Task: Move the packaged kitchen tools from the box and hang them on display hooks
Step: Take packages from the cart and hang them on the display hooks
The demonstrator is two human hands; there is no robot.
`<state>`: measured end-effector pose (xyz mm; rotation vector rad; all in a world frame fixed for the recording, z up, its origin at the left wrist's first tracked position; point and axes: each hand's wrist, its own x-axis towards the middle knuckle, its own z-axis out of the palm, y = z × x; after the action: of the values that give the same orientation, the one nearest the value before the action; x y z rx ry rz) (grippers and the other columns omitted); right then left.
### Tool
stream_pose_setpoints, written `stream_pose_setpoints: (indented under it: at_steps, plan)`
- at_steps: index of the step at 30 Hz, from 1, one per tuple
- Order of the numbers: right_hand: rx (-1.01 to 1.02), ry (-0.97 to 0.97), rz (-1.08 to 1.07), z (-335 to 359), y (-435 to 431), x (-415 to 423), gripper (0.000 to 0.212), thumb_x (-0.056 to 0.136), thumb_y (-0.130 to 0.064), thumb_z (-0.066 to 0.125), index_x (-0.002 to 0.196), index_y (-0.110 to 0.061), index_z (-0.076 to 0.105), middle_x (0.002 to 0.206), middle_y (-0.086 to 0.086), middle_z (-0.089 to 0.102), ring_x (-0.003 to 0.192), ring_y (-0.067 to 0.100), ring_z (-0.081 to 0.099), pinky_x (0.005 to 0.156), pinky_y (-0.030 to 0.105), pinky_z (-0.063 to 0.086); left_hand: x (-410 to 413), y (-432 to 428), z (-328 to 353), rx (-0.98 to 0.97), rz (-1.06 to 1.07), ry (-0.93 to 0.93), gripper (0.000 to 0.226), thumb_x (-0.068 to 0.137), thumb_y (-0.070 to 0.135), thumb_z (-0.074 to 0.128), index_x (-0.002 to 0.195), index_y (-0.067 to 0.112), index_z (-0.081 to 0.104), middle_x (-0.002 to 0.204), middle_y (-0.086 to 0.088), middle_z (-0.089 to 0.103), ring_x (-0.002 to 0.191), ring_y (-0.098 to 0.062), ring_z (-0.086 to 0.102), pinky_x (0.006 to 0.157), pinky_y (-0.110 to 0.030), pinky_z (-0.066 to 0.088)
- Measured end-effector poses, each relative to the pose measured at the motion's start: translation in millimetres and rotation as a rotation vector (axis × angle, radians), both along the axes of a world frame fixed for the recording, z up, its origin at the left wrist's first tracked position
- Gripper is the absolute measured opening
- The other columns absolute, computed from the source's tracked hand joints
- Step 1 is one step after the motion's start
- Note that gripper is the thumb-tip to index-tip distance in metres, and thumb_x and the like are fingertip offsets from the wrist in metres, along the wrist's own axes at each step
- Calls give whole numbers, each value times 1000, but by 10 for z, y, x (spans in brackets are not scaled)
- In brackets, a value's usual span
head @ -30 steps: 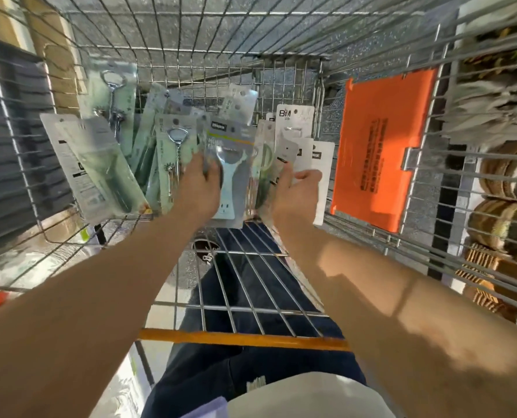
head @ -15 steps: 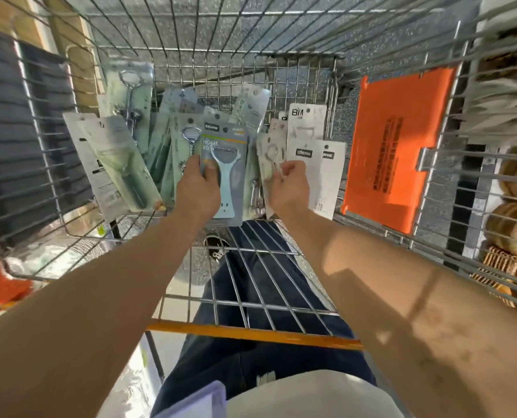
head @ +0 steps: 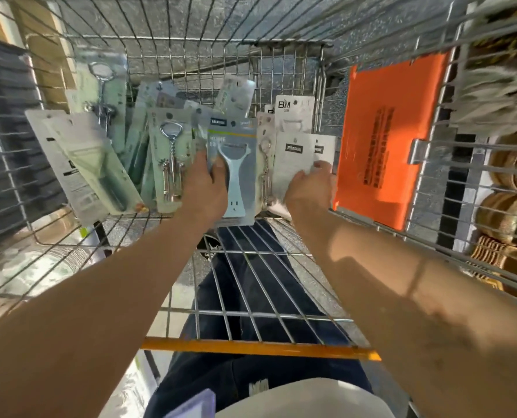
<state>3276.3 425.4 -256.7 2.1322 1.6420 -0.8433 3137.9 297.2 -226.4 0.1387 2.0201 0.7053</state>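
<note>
Several carded kitchen tools stand in a row against the far wall of a wire cart [head: 281,297]. My left hand [head: 206,191] grips a grey peeler pack [head: 239,164], thumb across its front. To its left stand a corkscrew pack [head: 170,164] and a pale green peeler pack [head: 94,164]. My right hand [head: 308,191] pinches the lower edge of a white-backed pack [head: 292,158] turned away from me. A white card [head: 292,111] with dark letters stands behind it. No display hooks are in sight.
An orange plastic panel [head: 390,137] hangs on the cart's right wire wall. Woven baskets [head: 510,212] sit on shelving beyond that wall. An orange bar [head: 260,348] marks the cart's near edge. Dark slatted shelving [head: 1,161] lies to the left.
My right hand moved right, from the packs in the middle to the white-backed pack near the orange panel. My left hand kept hold of the grey peeler pack.
</note>
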Motion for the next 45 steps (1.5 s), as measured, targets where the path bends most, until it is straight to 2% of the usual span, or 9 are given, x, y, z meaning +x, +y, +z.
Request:
stream_pose_setpoints:
  at_steps: [3,5,9,15,20,27,34,40,45]
  plan:
    - [-7,139,-42,8,-53,-42,41,111,-43,34,124,-11,57,113,9,67,98,29,60,80,35,44,8,0,3,-2,12,5,44,113,30,37,149,5,42,112,-13,63,75,-9,53,51,-7,37]
    - [-45,205,-92,18,-119,-63,45,112,-44,29,122,-12,58,104,7,66,89,27,56,77,34,40,-8,-18,3,-5,9,7,42,113,34,35,145,10,46,121,-10,61,91,-15,57,69,-13,40]
    - [-167,246,-72,-11,-199,-76,39,108,-44,45,136,-19,54,105,2,69,92,22,64,82,32,50,-60,-80,3,22,30,-6,39,113,38,35,135,10,51,104,-4,65,92,-20,64,81,-40,54]
    - [-186,216,15,-38,-288,-182,48,100,-36,30,111,-7,68,115,18,64,102,32,62,97,49,53,-67,-110,-30,-28,19,21,33,113,32,37,132,8,49,87,12,54,76,-2,54,58,-22,39]
    - [-224,317,17,151,-374,-198,27,106,-26,52,129,-11,58,102,0,67,90,22,67,81,38,57,-85,-125,19,-13,34,30,39,112,34,38,135,5,50,93,7,58,95,-22,61,77,-31,42]
    - [-50,461,122,553,-433,-509,23,105,-18,56,84,-15,62,70,-2,61,60,8,52,54,23,41,-387,-140,399,-56,14,113,44,112,35,36,138,2,47,121,-17,64,107,-33,61,87,-41,46]
    - [-46,611,260,1250,-526,-1073,21,107,-33,50,91,-26,62,80,-6,67,73,14,65,71,44,59,-771,-288,1172,-86,136,226,36,113,31,35,132,2,44,92,-7,55,90,-28,53,75,-36,38]
    - [5,829,463,2108,-809,-1610,22,103,-34,62,98,-15,73,82,-5,69,71,6,61,63,14,45,-1005,-603,2044,-73,244,434,46,110,31,31,142,0,43,130,-27,58,119,-42,57,90,-41,39]
    - [4,975,575,2814,-1288,-1816,25,90,-54,71,77,-34,68,84,-14,70,85,12,67,81,36,55,-934,-1191,2727,27,488,531,39,112,30,36,137,3,48,136,-22,56,125,-38,54,84,-35,33]
